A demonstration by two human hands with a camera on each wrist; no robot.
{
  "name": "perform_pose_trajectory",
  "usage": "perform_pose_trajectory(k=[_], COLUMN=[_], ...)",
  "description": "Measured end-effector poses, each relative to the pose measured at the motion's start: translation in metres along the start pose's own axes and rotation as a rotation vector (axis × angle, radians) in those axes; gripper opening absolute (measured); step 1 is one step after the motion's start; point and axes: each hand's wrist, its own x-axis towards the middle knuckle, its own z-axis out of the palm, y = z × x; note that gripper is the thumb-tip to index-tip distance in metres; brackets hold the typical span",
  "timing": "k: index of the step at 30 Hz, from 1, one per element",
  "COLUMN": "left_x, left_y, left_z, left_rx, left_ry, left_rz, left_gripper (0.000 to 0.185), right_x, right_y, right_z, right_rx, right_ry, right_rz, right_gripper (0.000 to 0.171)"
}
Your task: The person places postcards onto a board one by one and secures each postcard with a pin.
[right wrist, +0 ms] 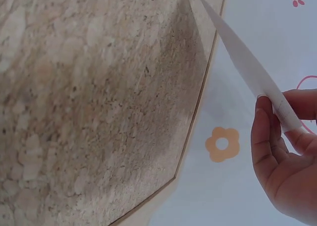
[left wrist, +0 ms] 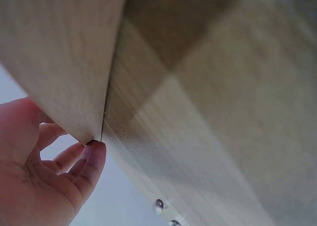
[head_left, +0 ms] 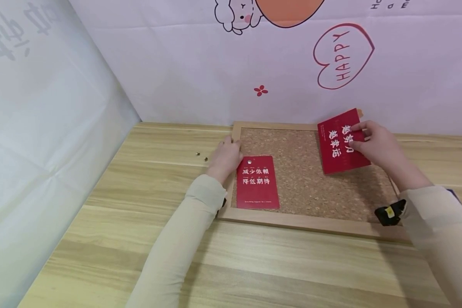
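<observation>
While the left hand [head_left: 226,157] holds the far left corner of the cork board [head_left: 296,171], the right hand [head_left: 379,143], well apart, pinches a red card [head_left: 339,145] tilted over the board's far right part.

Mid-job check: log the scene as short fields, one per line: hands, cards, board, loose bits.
Left hand: grips the left edge of the wood-framed rectangular cork board
Right hand: pinches a red rectangular card with white characters
Held card: tilted over the board's right part
Lying card: red, rectangular, white characters; on the board's left part, silvery round spot near its top
Board: on the wood-grain table
Loose bits: two small shiny metal pieces, left of the board
</observation>
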Motion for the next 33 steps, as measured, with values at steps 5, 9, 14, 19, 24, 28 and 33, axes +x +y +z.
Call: perform_pose_trajectory(k=[5,9,14,19,24,28,33], left_x=[-0.001,-0.002,-0.001,-0.001,-0.002,-0.003,-0.001], left_y=[0.000,0.000,0.000,0.000,0.002,0.002,0.001], left_z=[-0.001,-0.002,-0.001,-0.001,-0.003,-0.004,-0.002], left_rx=[0.005,0.002,-0.002,-0.001,-0.004,-0.012,-0.015], left_ry=[-0.003,-0.007,-0.008,-0.017,-0.024,-0.017,-0.010], left_rz=[-0.003,-0.003,-0.001,-0.006,-0.013,-0.006,0.003], left_gripper=[0.048,0.048,0.048,0.048,0.049,0.048,0.049], right_x=[-0.002,-0.004,-0.004,-0.005,-0.007,-0.008,-0.008], right_y=[-0.002,-0.005,-0.011,-0.018,-0.025,-0.028,-0.029], right_z=[-0.001,0.001,0.008,0.014,0.019,0.021,0.026], right_rx=[-0.007,-0.018,-0.037,-0.067,-0.029,-0.037,-0.064], right_ry=[-0.013,-0.054,-0.067,-0.072,-0.163,-0.191,-0.202], right_rz=[0.004,0.003,-0.056,-0.094,-0.069,-0.075,-0.101], right_gripper=[0.051,0.052,0.049,0.046,0.047,0.047,0.041])
